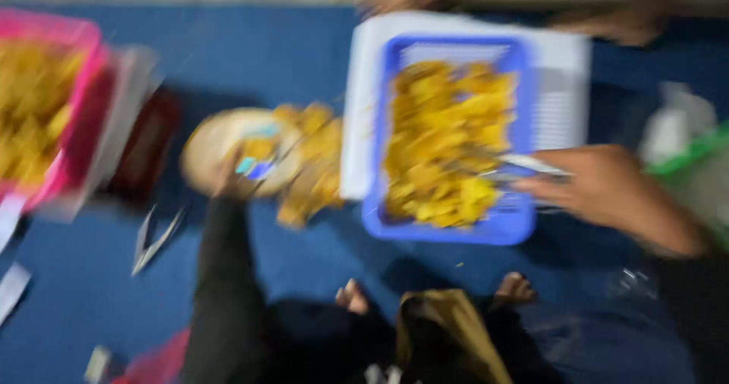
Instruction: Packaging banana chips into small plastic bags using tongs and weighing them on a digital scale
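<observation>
Yellow pieces (448, 141) fill a blue basket (516, 228) where the right hand (604, 186) grips metal tongs (524, 167), while the left hand (231, 183) clasps a round plate (216, 145); blur hides its fingers.

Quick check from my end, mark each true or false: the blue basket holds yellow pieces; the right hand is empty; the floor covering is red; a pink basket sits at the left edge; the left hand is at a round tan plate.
1. The blue basket holds yellow pieces. True.
2. The right hand is empty. False: it holds a thin metal tool that reaches into the blue basket.
3. The floor covering is red. False: it is blue.
4. A pink basket sits at the left edge. True; it also holds yellow pieces.
5. The left hand is at a round tan plate. True, though blur hides the grip.
</observation>
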